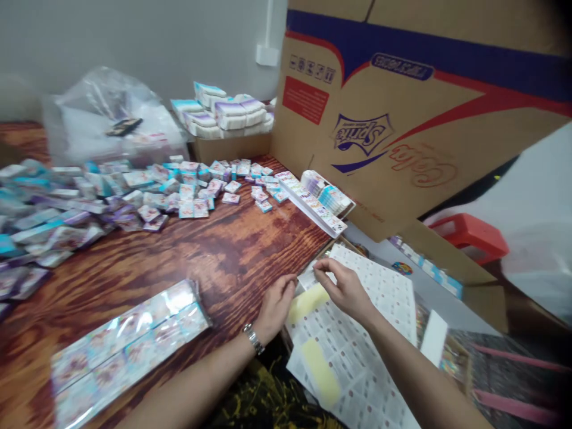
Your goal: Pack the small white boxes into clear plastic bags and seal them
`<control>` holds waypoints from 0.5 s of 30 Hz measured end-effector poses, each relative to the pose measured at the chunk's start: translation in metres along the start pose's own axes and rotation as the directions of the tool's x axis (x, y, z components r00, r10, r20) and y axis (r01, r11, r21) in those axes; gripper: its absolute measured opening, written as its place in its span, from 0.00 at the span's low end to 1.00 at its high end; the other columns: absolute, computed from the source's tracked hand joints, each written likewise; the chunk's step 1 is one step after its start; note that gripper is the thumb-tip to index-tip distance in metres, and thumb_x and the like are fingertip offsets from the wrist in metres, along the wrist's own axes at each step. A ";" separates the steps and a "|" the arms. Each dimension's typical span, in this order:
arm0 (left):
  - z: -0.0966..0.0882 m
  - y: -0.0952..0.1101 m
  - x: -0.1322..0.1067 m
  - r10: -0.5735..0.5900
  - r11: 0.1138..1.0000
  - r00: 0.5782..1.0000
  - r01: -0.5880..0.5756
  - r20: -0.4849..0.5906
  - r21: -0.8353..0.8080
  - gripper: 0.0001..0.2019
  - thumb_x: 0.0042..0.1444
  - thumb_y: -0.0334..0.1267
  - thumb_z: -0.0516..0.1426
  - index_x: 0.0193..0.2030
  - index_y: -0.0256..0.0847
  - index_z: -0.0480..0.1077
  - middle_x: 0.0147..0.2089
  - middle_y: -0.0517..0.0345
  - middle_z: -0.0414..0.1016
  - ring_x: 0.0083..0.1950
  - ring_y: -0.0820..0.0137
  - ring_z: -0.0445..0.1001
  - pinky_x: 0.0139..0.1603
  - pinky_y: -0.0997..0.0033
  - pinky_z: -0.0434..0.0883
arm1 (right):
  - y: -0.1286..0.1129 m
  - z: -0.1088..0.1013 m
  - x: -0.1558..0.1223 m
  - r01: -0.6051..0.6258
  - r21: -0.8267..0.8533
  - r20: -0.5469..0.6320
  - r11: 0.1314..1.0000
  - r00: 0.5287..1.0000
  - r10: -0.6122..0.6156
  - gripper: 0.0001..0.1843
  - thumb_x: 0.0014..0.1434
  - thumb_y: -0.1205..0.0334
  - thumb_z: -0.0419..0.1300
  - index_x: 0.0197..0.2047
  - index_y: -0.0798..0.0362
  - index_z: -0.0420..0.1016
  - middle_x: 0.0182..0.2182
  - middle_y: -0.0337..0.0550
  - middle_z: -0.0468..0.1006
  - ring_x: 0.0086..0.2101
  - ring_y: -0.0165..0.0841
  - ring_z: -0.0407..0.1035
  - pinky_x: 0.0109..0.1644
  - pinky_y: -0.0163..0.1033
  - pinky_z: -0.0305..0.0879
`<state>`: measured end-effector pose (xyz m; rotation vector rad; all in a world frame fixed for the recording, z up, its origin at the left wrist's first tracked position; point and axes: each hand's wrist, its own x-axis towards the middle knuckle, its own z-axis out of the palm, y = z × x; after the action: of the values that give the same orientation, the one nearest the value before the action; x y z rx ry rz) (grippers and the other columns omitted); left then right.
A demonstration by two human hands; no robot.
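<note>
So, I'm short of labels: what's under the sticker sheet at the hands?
Under the top sticker sheet, touched by left hand and right hand, more sheets show. Whatever lies beneath those is covered.

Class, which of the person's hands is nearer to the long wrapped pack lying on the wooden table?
Left. The left hand sits right of the long wrapped pack; the right hand is farther right, over the sticker sheet.

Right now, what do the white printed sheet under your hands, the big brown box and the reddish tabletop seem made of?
White printed sheet: thin paper, probably labels, since yellowish backing shows in gaps. Big brown box: matte cardboard, with folded flaps. Reddish tabletop: glossy wood or wood-look laminate; grain and glare show.
</note>
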<state>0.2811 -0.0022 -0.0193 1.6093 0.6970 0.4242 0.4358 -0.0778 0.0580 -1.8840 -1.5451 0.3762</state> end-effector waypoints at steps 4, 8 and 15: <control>-0.056 0.012 -0.055 -0.088 0.975 0.942 0.015 -0.323 -0.223 0.17 0.64 0.47 0.42 0.47 0.39 0.63 0.40 0.53 0.72 0.40 0.70 0.72 0.40 0.70 0.70 | -0.051 0.052 0.017 0.067 0.147 0.078 0.987 0.994 -0.079 0.07 0.63 0.60 0.52 0.41 0.51 0.68 0.34 0.40 0.74 0.35 0.30 0.69 0.39 0.33 0.64; -0.101 0.004 -0.100 -0.153 0.964 0.817 -0.001 -0.556 -0.267 0.12 0.55 0.47 0.57 0.36 0.40 0.65 0.31 0.61 0.69 0.33 0.73 0.68 0.36 0.74 0.67 | -0.100 0.118 0.030 0.109 0.297 0.184 0.948 0.968 -0.169 0.05 0.63 0.60 0.53 0.40 0.51 0.68 0.34 0.40 0.74 0.35 0.30 0.69 0.39 0.32 0.63; -0.173 -0.022 -0.166 -0.224 0.969 0.641 0.064 -0.734 -0.240 0.13 0.52 0.46 0.59 0.40 0.39 0.67 0.29 0.63 0.69 0.29 0.74 0.68 0.32 0.75 0.65 | -0.168 0.204 0.039 0.216 0.406 0.233 0.888 0.915 -0.329 0.06 0.63 0.62 0.52 0.36 0.51 0.68 0.33 0.41 0.73 0.36 0.32 0.68 0.40 0.34 0.62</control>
<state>0.0426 0.0214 0.0072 1.1290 1.3682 1.0496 0.1960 0.0357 0.0235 -1.3335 -1.7620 0.7900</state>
